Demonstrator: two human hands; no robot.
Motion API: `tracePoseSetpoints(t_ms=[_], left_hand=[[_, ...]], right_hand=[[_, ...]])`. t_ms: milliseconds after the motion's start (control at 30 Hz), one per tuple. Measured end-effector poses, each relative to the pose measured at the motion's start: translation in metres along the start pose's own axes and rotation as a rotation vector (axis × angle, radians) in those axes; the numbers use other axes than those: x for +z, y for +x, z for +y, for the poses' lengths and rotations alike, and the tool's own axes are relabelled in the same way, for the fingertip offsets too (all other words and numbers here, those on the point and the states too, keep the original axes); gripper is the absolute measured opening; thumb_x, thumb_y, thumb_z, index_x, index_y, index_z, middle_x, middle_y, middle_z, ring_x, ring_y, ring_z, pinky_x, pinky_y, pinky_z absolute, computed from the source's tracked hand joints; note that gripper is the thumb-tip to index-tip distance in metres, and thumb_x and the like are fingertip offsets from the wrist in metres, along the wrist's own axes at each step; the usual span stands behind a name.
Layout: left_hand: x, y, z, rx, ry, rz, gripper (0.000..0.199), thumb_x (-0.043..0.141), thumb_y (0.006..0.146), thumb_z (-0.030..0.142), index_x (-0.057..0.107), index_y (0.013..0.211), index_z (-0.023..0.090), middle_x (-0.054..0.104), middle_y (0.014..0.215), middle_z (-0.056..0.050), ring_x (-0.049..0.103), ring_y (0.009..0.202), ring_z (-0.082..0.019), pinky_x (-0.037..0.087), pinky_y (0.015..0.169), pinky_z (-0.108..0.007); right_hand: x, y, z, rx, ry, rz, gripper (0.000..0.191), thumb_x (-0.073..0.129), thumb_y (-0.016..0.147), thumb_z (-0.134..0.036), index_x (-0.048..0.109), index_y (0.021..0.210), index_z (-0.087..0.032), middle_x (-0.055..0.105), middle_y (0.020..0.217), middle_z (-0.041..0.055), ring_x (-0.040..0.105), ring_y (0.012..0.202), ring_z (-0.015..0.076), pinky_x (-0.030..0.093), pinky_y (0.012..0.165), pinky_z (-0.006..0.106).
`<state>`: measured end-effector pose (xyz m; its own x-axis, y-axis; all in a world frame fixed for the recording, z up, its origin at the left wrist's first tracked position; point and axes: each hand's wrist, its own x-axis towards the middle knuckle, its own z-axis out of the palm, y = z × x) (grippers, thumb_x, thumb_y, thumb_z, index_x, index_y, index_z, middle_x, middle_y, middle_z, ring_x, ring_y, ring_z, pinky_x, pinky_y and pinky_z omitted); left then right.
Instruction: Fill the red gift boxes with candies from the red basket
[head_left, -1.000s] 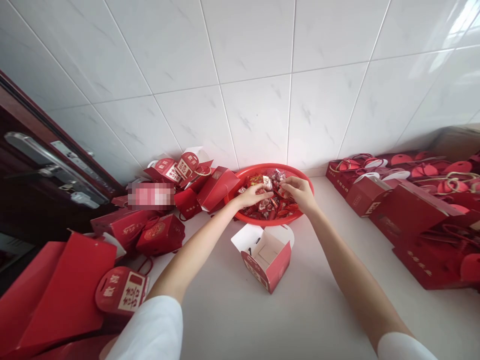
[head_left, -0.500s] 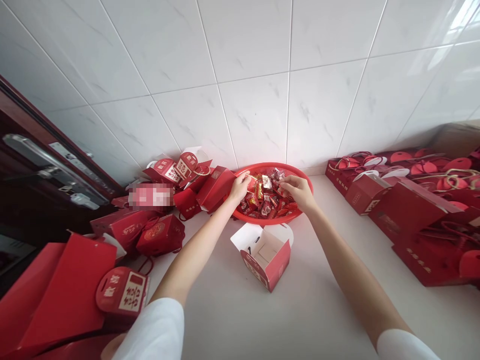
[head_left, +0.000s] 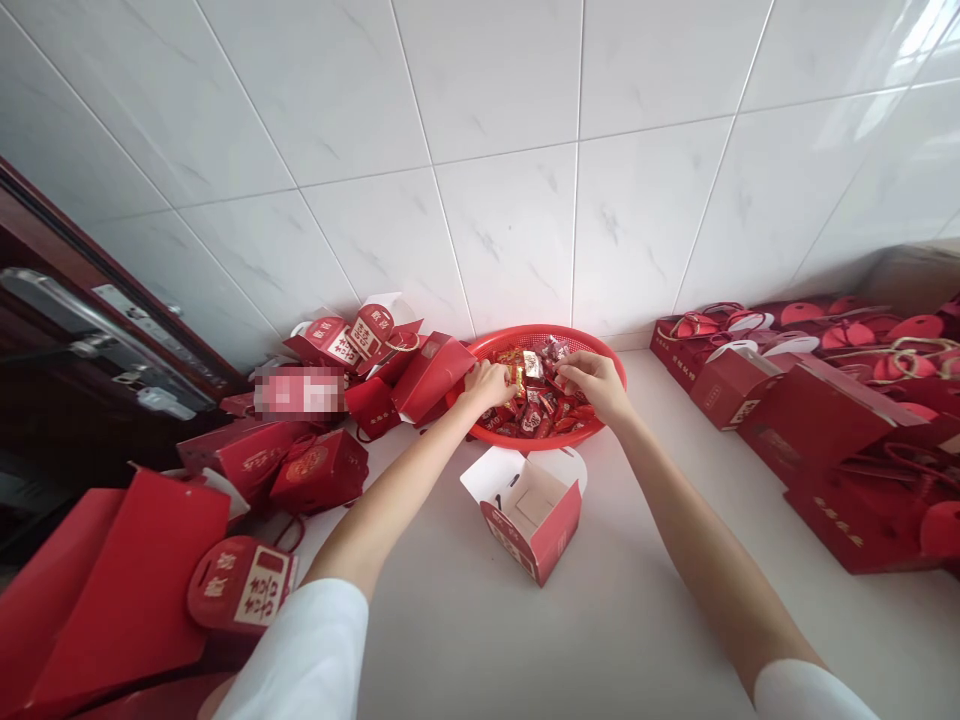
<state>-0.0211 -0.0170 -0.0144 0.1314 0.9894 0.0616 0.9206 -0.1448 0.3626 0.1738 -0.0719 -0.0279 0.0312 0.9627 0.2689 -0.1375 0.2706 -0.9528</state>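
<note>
A red plastic basket (head_left: 525, 442) stands by the wall, filled with candies in shiny wrappers (head_left: 534, 412), mostly red with some gold and silver. My left hand (head_left: 489, 385) reaches into its left side, palm down over the candies, fingers apart and their tips partly hidden. Over the right side, my right hand (head_left: 596, 380) pinches a pinkish wrapped candy (head_left: 556, 355), thumb against fingers. In front of the basket an open red gift box (head_left: 536, 515) sits upright, flaps spread, with its white inside showing.
Red gift boxes (head_left: 322, 470) are piled at the left, beside a dark door with a metal handle (head_left: 67, 315). Rows of red boxes with cords (head_left: 832, 410) line the right. A tiled wall (head_left: 510, 230) rises behind the white tabletop (head_left: 465, 640).
My left hand has turned palm down and moved lower into the left of the basket; the red wrapper at its fingertips no longer shows. My right hand has hardly moved.
</note>
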Motion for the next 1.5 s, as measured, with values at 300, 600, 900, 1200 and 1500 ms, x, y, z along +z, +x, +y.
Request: tracePoseSetpoints(t_ms=[300, 600, 900, 1200, 1500], left_hand=[[0.011, 0.021, 0.021, -0.07, 0.041, 0.005, 0.069, 0.09, 0.065, 0.036, 0.061, 0.121, 0.009, 0.065, 0.129, -0.03, 0.056, 0.131, -0.046, 0.046, 0.105, -0.051], [-0.005, 0.017, 0.015, 0.148, -0.548, -0.005, 0.031, 0.058, 0.087, 0.021, 0.064, 0.117, 0.018, 0.074, 0.115, -0.008, 0.071, 0.106, -0.022, 0.056, 0.092, -0.034], [-0.002, 0.006, 0.025, 0.314, -1.31, -0.374, 0.025, 0.073, 0.074, 0.025, 0.074, 0.097, 0.017, 0.076, 0.092, -0.006, 0.071, 0.089, -0.022, 0.056, 0.08, -0.034], [0.002, 0.005, 0.032, 0.324, -1.243, -0.199, 0.035, 0.075, 0.08, 0.047, 0.073, 0.095, 0.015, 0.077, 0.096, -0.006, 0.071, 0.091, -0.021, 0.056, 0.088, -0.036], [0.024, 0.009, 0.043, 0.572, -0.332, -0.422, 0.011, 0.079, 0.07, 0.025, 0.077, 0.08, 0.021, 0.078, 0.093, -0.005, 0.071, 0.092, -0.025, 0.051, 0.082, -0.032]], right_hand=[[0.0, -0.002, -0.004, 0.021, -0.031, 0.003, 0.016, 0.076, 0.068, -0.033, 0.069, 0.072, -0.019, 0.066, 0.062, 0.001, 0.055, 0.054, 0.0133, 0.049, 0.056, 0.029], [0.001, 0.003, 0.001, 0.019, 0.015, 0.082, 0.026, 0.08, 0.066, -0.041, 0.067, 0.076, -0.021, 0.066, 0.062, -0.0009, 0.057, 0.053, 0.0125, 0.052, 0.054, 0.028], [0.005, -0.003, -0.011, 0.054, 0.157, -0.065, 0.044, 0.086, 0.068, -0.049, 0.072, 0.099, -0.021, 0.077, 0.09, 0.0032, 0.071, 0.079, 0.0191, 0.059, 0.071, 0.031], [0.003, 0.004, -0.001, 0.011, 0.288, 0.161, 0.038, 0.091, 0.059, -0.042, 0.071, 0.083, -0.02, 0.074, 0.077, 0.001, 0.068, 0.066, 0.0166, 0.057, 0.064, 0.029], [-0.004, 0.011, 0.002, 0.028, 0.464, 0.446, 0.026, 0.08, 0.062, -0.031, 0.058, 0.074, -0.023, 0.065, 0.068, -0.0045, 0.064, 0.063, 0.016, 0.057, 0.057, 0.029]])
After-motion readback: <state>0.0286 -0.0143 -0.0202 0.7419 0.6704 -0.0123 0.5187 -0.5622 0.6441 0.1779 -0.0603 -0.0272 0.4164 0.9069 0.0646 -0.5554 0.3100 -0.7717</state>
